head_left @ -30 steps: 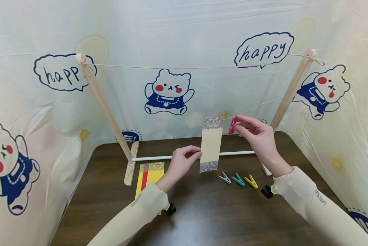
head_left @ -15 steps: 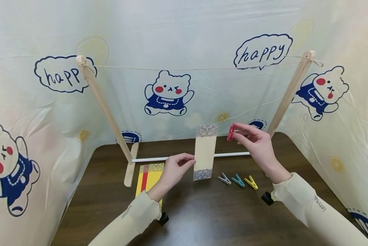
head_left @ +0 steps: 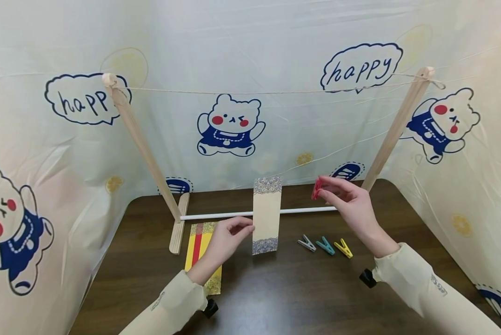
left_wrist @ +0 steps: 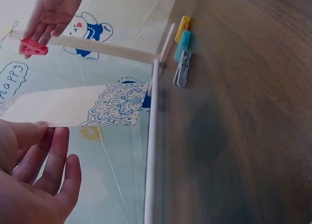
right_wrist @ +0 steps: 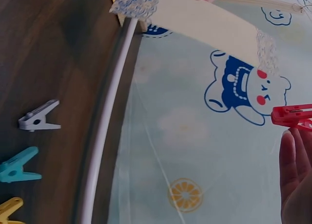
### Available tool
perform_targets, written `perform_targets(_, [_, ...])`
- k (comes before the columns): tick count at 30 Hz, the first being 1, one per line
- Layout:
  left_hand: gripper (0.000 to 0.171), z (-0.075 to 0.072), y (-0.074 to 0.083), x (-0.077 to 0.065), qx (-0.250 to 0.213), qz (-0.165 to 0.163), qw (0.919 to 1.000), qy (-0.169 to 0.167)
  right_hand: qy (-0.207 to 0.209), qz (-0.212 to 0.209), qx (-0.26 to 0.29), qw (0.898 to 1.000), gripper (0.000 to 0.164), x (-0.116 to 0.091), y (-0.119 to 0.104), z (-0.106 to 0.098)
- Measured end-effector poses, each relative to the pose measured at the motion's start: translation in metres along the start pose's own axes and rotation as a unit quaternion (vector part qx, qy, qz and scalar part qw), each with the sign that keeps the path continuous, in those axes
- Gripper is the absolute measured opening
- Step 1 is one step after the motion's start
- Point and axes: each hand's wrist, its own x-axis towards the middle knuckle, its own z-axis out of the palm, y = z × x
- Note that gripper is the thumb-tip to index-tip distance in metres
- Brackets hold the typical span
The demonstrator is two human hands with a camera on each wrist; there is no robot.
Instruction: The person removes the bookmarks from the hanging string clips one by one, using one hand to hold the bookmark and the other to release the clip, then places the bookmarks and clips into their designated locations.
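Observation:
My left hand [head_left: 225,242] pinches the left edge of a cream bookmark-like card [head_left: 267,214] with blue-patterned ends, held upright above the table. In the left wrist view thumb and fingers grip the card's long edge [left_wrist: 58,109]. To the right, my right hand [head_left: 352,204] pinches a red clothespin [head_left: 316,188] between thumb and fingertips, apart from the card. A string [head_left: 233,92] runs between two wooden posts, above and behind both hands. Beneath the left forearm lies a yellow card [head_left: 212,284] with a red stripe, partly covered.
On the table [head_left: 283,298] lie a grey clothespin [head_left: 306,243], a teal one [head_left: 325,245] and a yellow one [head_left: 343,248]. A white rod [head_left: 217,215] joins the feet of the left post [head_left: 141,144] and right post [head_left: 397,130]. Printed cloth hangs behind.
The left hand has carried the cream card left and downward. The right hand, with the red clothespin, has sunk a little and stays to the card's right.

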Motion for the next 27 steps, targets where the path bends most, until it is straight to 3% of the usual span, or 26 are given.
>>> perform_targets(6, [0.01,-0.008,-0.005,-0.01,0.026,-0.004,0.9996,0.004,-0.011,0.01,-0.014,1.0,0.035,-0.006,0.009,0.0])
perform_targets(18, [0.01,-0.029,-0.016,-0.027,0.023,-0.047,0.9986,-0.006,-0.049,0.045,-0.034,0.997,0.035,-0.027,0.038,0.001])
perform_targets(27, [0.009,-0.037,-0.028,-0.04,0.03,-0.074,0.9967,0.014,-0.062,0.059,-0.045,0.995,0.036,-0.043,0.062,0.011])
